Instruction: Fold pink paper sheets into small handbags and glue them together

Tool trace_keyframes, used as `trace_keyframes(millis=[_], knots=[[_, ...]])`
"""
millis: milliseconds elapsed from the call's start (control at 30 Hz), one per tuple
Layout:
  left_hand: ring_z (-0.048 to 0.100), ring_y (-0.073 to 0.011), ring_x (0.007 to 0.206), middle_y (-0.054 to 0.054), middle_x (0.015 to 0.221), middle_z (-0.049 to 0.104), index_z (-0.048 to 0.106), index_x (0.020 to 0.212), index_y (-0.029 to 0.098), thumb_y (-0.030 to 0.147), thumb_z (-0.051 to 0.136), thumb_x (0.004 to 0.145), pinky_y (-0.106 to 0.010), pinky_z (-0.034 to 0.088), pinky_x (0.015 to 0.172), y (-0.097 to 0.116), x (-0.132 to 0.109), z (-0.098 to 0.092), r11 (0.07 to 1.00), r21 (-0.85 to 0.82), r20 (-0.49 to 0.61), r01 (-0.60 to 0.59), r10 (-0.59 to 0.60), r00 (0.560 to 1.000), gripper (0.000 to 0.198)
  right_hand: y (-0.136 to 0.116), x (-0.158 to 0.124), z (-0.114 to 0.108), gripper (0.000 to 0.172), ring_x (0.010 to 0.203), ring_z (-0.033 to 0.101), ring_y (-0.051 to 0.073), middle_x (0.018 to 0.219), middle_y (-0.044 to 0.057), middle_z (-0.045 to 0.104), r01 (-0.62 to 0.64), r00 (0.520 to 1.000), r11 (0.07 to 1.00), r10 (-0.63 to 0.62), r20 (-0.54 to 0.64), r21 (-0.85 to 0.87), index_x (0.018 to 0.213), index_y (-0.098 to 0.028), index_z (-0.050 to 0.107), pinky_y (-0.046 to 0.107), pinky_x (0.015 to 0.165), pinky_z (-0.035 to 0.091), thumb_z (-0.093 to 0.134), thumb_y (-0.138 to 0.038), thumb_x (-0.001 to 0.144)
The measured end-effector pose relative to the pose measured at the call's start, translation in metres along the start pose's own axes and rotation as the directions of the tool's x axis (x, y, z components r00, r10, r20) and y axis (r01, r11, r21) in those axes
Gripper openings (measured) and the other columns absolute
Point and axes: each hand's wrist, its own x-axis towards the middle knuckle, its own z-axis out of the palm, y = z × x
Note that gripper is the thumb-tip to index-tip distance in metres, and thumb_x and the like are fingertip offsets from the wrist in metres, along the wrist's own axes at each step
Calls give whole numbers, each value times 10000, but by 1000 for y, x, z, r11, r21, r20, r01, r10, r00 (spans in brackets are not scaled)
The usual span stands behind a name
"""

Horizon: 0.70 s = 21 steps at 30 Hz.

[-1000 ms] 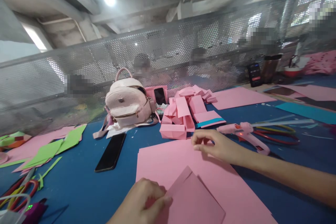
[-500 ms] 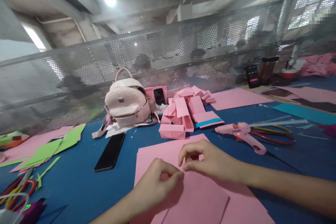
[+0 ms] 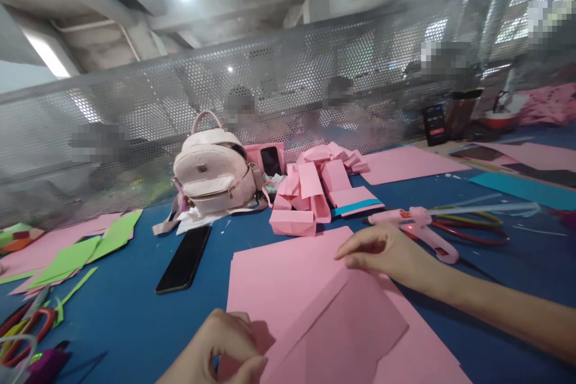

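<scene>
A folded sheet of pink paper [image 3: 346, 330] lies over larger pink paper sheets [image 3: 274, 270] in front of me. Its folded edge slants from lower left to upper right between my hands. My right hand [image 3: 396, 258] is closed, with thumb and fingertips pinching the sheet's upper corner. Down at the lower left, my left hand [image 3: 225, 348] is closed too, its thumb and curled fingers at the other end of that edge. The exact contact under the left fingers is partly hidden.
A pink glue gun [image 3: 420, 225] lies beside my right wrist, near yellow and red handles. Behind are folded pink paper pieces [image 3: 310, 189] and a pale backpack [image 3: 216, 171]. At left are a black phone [image 3: 183, 261], green paper [image 3: 72, 261] and scissors [image 3: 31, 324]. A perforated metal screen [image 3: 288, 96] stands behind.
My hands have moved apart: the left down and leftward, the right up and rightward. The folded pink sheet has turned, and its slanting edge now shows between them.
</scene>
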Motion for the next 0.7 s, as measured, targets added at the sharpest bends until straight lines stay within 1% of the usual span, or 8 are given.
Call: trace_keyframes(millis=[100, 200, 267, 367, 467, 600, 633, 700], knots=[[388, -126, 500, -2, 432, 401, 405, 427, 199, 584, 374, 971, -305, 363, 625, -1, -3, -14, 1000, 29, -39, -8, 9, 999, 666, 9, 2, 3, 286, 785, 709, 244, 837, 70, 783, -16, 1000, 1000, 16, -4, -2, 806, -222, 814, 325, 721, 559, 771, -487, 710], [590, -153, 558, -66, 543, 683, 703, 594, 182, 489, 420, 994, -297, 428, 713, -7, -14, -20, 999, 46, -50, 28, -25, 998, 579, 20, 3, 2, 276, 811, 713, 255, 848, 72, 787, -29, 999, 1000, 29, -40, 0, 802, -212, 810, 341, 763, 555, 768, -470, 712], [642, -163, 593, -57, 600, 742, 753, 660, 199, 422, 432, 1004, -279, 449, 740, -12, -22, -24, 996, 74, -54, 56, -52, 997, 521, 26, 2, 0, 263, 831, 714, 263, 862, 73, 790, -45, 998, 999, 44, -45, -19, 799, -207, 807, 351, 788, 550, 757, -455, 726], [667, -177, 657, -29, 625, 747, 764, 670, 220, 395, 452, 994, -249, 468, 740, -20, -27, -28, 983, 139, -201, 118, -88, 976, 482, 30, -1, 3, 231, 808, 711, 257, 849, 66, 791, -42, 999, 998, 42, -10, -55, 801, -202, 804, 344, 770, 544, 729, -416, 756], [691, -200, 836, -31, 842, 771, 765, 1002, 234, 415, 480, 973, -247, 477, 814, -19, -17, -28, 980, 112, -377, 162, -109, 920, 338, 24, -3, 11, 199, 784, 703, 237, 838, 55, 789, -5, 999, 997, 9, 47, -77, 820, -200, 803, 322, 749, 530, 697, -366, 795], [635, -192, 969, -54, 1083, 728, 397, 1477, 252, 415, 465, 973, -275, 434, 909, -1, 14, -10, 990, -17, -252, 138, -138, 958, 533, 8, -1, 24, 177, 828, 697, 222, 883, 40, 785, 54, 995, 997, -48, 91, -58, 871, -214, 799, 300, 770, 507, 655, -313, 840], [622, -177, 871, -37, 1010, 720, 374, 1482, 245, 419, 494, 957, -255, 443, 821, 3, 22, -4, 983, -40, -192, 180, -184, 964, 566, 4, 0, 25, 182, 850, 695, 220, 905, 38, 783, 71, 993, 996, -65, 96, -57, 888, -217, 796, 296, 783, 500, 638, -302, 854], [497, -141, 639, 38, 681, 575, 567, 1280, 173, 405, 526, 924, -219, 369, 605, 8, 37, 7, 963, -45, -131, 265, -269, 954, 427, 0, 2, 26, 193, 863, 684, 212, 922, 37, 775, 106, 990, 991, -98, 101, -84, 896, -215, 788, 287, 780, 485, 608, -283, 879]])
